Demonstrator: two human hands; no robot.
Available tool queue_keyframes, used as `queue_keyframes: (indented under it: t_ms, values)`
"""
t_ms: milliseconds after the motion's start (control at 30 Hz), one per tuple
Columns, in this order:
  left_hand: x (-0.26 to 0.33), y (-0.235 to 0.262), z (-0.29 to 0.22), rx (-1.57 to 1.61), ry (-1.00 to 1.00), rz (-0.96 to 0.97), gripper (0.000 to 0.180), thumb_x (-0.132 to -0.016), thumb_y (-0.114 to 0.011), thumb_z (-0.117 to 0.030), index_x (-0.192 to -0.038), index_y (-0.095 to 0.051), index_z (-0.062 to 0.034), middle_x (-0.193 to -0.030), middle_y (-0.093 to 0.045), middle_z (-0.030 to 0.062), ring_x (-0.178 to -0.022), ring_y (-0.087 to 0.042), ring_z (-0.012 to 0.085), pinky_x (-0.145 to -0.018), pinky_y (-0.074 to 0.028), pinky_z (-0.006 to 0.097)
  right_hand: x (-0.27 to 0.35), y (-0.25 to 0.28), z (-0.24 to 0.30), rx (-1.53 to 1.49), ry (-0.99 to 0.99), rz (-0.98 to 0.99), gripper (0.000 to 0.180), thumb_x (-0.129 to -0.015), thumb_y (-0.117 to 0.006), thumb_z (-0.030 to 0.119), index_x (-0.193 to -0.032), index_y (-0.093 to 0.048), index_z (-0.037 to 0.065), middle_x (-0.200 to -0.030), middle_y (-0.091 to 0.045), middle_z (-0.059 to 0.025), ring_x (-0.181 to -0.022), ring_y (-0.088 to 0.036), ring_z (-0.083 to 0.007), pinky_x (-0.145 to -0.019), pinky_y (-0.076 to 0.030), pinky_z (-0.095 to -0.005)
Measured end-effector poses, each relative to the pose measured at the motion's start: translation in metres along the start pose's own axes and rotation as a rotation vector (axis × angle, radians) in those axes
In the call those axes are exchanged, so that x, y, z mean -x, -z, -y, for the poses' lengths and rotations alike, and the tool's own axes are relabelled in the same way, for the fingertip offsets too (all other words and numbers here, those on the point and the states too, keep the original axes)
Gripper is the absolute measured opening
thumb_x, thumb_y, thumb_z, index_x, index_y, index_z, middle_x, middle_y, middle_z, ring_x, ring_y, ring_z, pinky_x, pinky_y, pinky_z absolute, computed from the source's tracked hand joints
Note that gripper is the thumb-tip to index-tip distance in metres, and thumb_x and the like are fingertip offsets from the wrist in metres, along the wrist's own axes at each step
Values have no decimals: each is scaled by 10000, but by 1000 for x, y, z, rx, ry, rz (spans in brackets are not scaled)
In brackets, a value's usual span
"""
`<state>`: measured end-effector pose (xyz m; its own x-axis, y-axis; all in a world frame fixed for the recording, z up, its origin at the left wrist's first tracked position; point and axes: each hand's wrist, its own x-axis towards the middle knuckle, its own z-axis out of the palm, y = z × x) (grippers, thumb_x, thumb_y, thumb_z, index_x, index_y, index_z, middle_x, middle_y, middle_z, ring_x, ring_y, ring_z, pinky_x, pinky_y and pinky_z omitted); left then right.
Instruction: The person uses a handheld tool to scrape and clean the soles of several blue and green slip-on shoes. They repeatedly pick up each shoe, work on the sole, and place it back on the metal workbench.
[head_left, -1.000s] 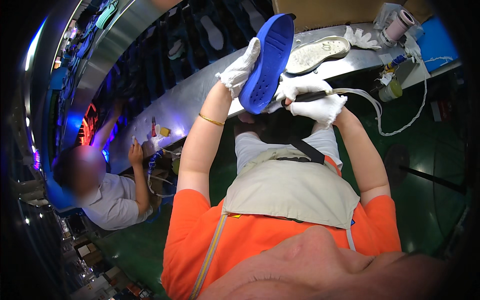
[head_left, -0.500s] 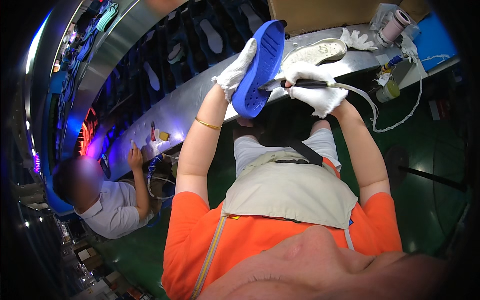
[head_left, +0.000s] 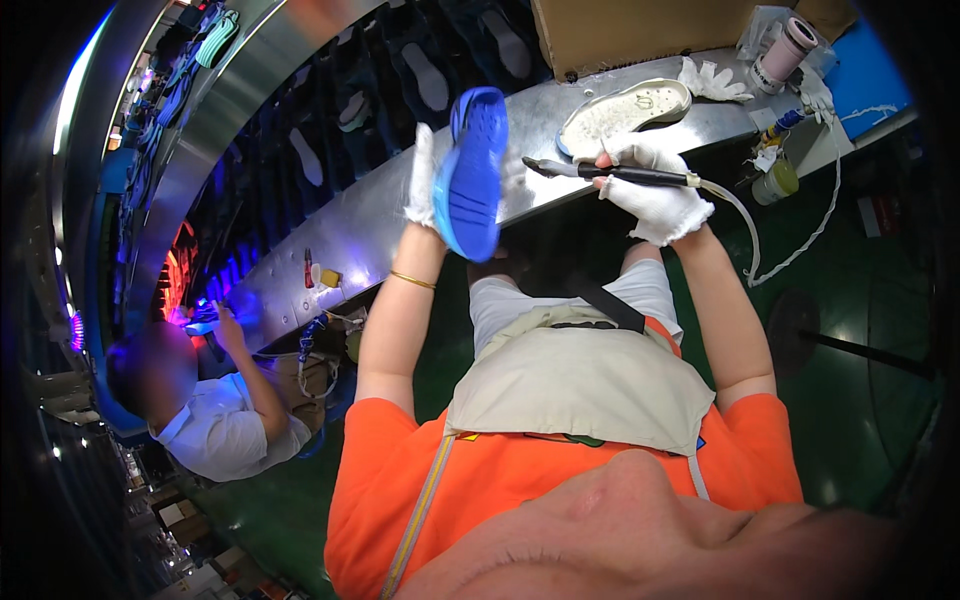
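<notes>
A blue shoe sole (head_left: 474,185) stands tilted on end in my left hand (head_left: 423,178), which wears a white knit glove. Its fingers are partly hidden behind the sole's left edge. My right hand (head_left: 655,190), gloved with bare fingertips, grips a slim black-handled brush (head_left: 648,176). The brush tip points left toward the blue sole with a gap between them. A pale hose (head_left: 738,207) runs from the handle's back end. Just beyond the right hand, a cream-white sole (head_left: 627,112) rests on the metal ledge (head_left: 535,110).
Shoe parts (head_left: 427,78) lie on the dark conveyor beyond the ledge. A cardboard box (head_left: 640,35), a spare white glove (head_left: 713,80) and a pink bottle (head_left: 785,55) are at the back right. On the left, a co-worker (head_left: 235,410) reaches toward the lit machine.
The blue sole has turned in my left hand and shifted left, apart from the brush that was at its surface. My right hand has moved slightly right. The co-worker's hand has moved left.
</notes>
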<state>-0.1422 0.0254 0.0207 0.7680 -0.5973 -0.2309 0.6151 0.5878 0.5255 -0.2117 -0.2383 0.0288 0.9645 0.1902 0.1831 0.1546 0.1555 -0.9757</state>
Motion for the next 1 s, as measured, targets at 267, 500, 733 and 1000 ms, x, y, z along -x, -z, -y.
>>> queue_keyframes:
  t_ms: [267,500,733,1000]
  values:
    - [-4,-8,78,128,-142,74,646,-906,-464,-498,-1321,-401,-7,-1233,-512,229,-1128,-525,361,-983,-424,501,-8,-14,-14,33,63,-259,157,-776,-648,-13,-921,-587,-5,-855,-640,-89,-801,-627,-134,-748,-511,-258]
    - [-18,-15,101,70,-156,-5,718,-849,-456,-625,-1317,-418,-82,-1231,-538,117,-1069,-570,265,-925,-488,418,-3,-37,-6,172,344,-169,151,-727,-679,14,-868,-626,16,-822,-639,-56,-763,-612,-98,-717,-497,-240]
    - [-18,-20,96,10,-251,-45,755,-833,-441,-659,-1326,-392,-89,-1248,-509,123,-1091,-539,246,-947,-464,389,0,-31,-9,198,319,-221,146,-707,-673,-13,-840,-625,19,-818,-638,-72,-765,-618,-135,-723,-500,-266]
    - [-23,-18,90,16,-301,-108,846,-791,-362,-754,-1313,-412,-90,-1184,-554,132,-1041,-570,266,-912,-484,413,12,-34,-8,210,166,-64,176,-739,-628,-56,-896,-583,10,-886,-626,-75,-826,-600,-117,-763,-497,-267]
